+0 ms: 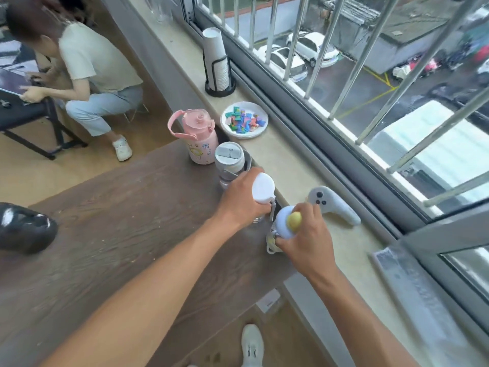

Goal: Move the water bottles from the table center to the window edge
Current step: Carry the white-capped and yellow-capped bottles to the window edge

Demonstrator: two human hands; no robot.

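Several water bottles line the brown table's [111, 234] edge beside the window sill [296, 165]. A pink bottle [198, 137] with a loop handle stands farthest, then a grey-lidded clear bottle [229, 161]. My left hand [242, 205] grips a clear bottle with a white cap [262, 186] at that edge. My right hand [307, 234] holds a bottle with a pale blue lid and yellow knob [287, 223], just nearer to me. Both bottles' bodies are mostly hidden by my hands.
On the sill lie a white game controller [336, 205], a plate of coloured wrapped sweets [244, 120], a cup stack in a black holder [218, 62] and a paper [412, 282]. A black object [25, 229] rests at the table's left. A person [90, 75] sits beyond.
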